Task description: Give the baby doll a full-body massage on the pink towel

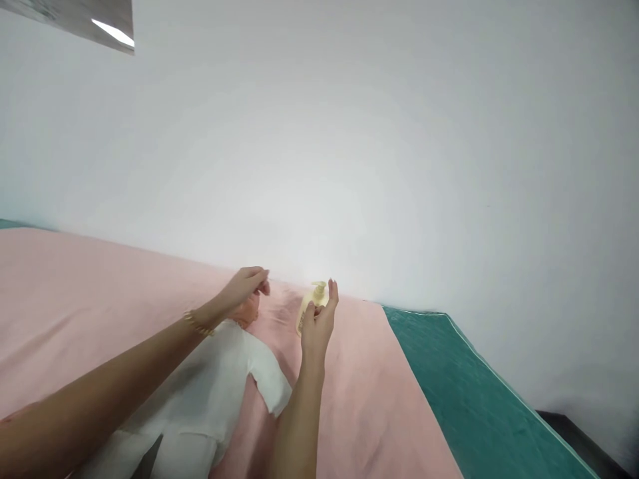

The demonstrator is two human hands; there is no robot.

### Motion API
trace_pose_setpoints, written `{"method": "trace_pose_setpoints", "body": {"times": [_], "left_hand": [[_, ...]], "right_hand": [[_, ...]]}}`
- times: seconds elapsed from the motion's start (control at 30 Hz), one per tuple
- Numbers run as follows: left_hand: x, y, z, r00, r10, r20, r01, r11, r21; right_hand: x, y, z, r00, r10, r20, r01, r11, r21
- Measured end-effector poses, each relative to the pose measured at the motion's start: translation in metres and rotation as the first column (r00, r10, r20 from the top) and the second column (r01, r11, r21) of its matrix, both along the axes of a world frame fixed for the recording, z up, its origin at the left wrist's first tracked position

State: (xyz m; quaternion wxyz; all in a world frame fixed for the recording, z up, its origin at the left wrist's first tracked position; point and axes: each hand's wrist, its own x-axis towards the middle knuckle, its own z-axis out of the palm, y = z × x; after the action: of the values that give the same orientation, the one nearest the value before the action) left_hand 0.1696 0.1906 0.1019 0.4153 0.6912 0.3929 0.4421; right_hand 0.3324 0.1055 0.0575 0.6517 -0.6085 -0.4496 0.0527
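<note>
My left hand, its fingers curled inward, is over the head of a doll lying on its back. Whether those fingers hold anything, I cannot make out. White clothing covers the doll's body, and one sleeve stretches toward my right forearm. A pale yellow pump bottle stands upright on the pink cloth. In front of its lower right side is my right hand, with fingers stretched upward and thumb apart. Part of the bottle is hidden by that hand, so contact is unclear.
The pink cloth lies over a green surface, which shows at the right. A white wall rises directly behind. A shiny panel hangs at the upper left, and something dark sits at the lower right.
</note>
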Motion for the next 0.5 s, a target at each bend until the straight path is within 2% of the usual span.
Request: {"method": "trace_pose_setpoints", "body": {"times": [0.1,0.27,0.37,0.5], "left_hand": [[0.044,0.003,0.003,0.992,-0.123,-0.034,0.121,0.992,-0.041],[0.1,0.014,-0.007,0.991,-0.134,-0.024,0.132,0.988,-0.076],[0.121,0.015,-0.009,0.993,-0.119,0.01,0.119,0.988,-0.096],[0.133,0.007,-0.011,0.995,-0.092,0.04,0.096,0.99,-0.1]], "right_hand": [[0.004,-0.001,-0.004,0.998,0.062,0.0,-0.062,0.998,-0.016],[0.001,0.001,-0.007,0.992,0.127,-0.025,-0.128,0.989,-0.075],[-0.004,0.0,-0.004,0.99,0.126,-0.057,-0.129,0.99,-0.062],[-0.011,0.002,-0.005,0.991,0.096,-0.093,-0.099,0.994,-0.035]]}}
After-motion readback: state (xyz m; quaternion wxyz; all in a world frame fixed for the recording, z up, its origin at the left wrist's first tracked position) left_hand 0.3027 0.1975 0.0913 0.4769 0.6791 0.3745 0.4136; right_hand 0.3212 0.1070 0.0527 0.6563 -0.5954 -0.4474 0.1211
